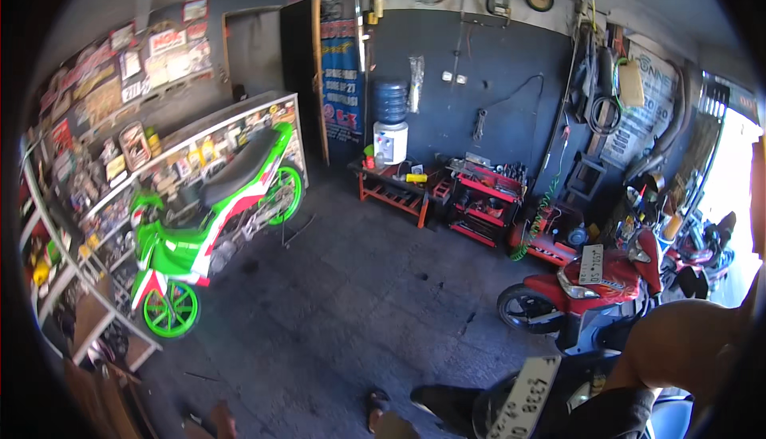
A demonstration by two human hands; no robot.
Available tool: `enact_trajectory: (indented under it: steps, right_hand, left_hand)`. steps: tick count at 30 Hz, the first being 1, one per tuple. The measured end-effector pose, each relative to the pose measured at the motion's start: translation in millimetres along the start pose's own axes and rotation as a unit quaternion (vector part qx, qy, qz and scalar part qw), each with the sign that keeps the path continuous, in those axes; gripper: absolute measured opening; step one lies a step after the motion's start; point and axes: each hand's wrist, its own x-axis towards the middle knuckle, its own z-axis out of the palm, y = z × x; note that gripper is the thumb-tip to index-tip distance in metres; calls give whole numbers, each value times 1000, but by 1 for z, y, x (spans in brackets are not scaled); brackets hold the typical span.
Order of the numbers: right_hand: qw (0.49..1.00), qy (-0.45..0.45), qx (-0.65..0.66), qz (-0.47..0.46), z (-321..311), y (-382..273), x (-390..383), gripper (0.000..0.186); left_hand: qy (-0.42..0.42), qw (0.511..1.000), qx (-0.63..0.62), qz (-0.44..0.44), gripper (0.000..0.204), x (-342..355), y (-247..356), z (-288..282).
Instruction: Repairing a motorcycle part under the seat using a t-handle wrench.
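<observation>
Neither of my hands shows. A bare arm (686,343) reaches in from the right edge at the lower right, bent above the tail of a motorcycle (594,411). That tail carries a white number plate (527,397). The arm's lower end disappears behind the dark seat, so the hand is hidden. A foot in a sandal (381,407) and a dark trouser leg (447,403) show at the bottom edge beside the plate.
A green and white motorcycle (215,215) stands on the left by a glass parts counter (199,132). A red scooter (586,287) is parked at right. A red tool cart (487,199), orange bench (395,191) and water dispenser (391,124) line the dark back wall. The floor (359,303) is grey concrete.
</observation>
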Motion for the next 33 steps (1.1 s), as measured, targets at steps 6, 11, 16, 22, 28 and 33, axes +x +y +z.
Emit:
enact_trajectory:
  steps: [6, 11, 16, 22, 28, 33]
  right_hand:
    - [979, 65, -62, 182, 56, 80, -19, 49]
    - [835, -49, 5, 548, 177, 123, -193, 53]
    - [634, -96, 147, 753, 331, -8, -347, 37]
    - [448, -34, 28, 893, 282, -155, -381, 26]
    - [145, 169, -22, 975, 273, -293, -463, 35]
    - [-6, 380, -61, 923, 282, -337, -655, 36]
  left_hand:
    - [-247, 862, -390, -209, 48, 91, 234, -11]
    - [-491, 775, -360, -169, 48, 0, 480, -9]
    - [-605, 745, -279, -30, 52, -54, 483, 41]
    - [-776, 578, 252, -14, 53, -135, 401, 36]
    - [-696, 412, 288, 513, 42, -138, 368, 43]
    - [-586, 550, 346, 484, 40, -126, 367, 54]
